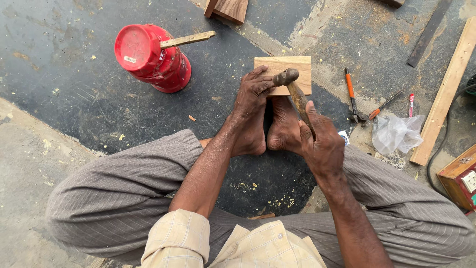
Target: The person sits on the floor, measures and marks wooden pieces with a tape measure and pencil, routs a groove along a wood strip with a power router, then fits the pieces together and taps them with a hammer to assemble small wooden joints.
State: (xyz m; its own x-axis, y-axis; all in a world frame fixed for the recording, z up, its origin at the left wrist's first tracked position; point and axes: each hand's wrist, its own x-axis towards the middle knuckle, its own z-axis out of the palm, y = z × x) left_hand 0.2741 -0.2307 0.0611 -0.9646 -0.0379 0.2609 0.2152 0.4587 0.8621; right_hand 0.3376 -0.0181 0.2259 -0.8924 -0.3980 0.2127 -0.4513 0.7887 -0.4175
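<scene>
I sit on the floor with my feet together under a small wooden block (292, 67). My left hand (254, 88) rests on the block's near left edge, fingertips pinched as if holding something small that I cannot make out. My right hand (323, 141) grips the wooden handle of a hammer (293, 89), whose metal head hovers over the block's front edge, right beside my left fingertips.
An upturned red pot (151, 55) with a wooden stick (187, 39) stands at the upper left. Orange-handled pincers (353, 99), a red pen (410, 104), a plastic bag (396, 133), a long wooden batten (446, 89) and a wooden electrical box (461, 176) lie to the right.
</scene>
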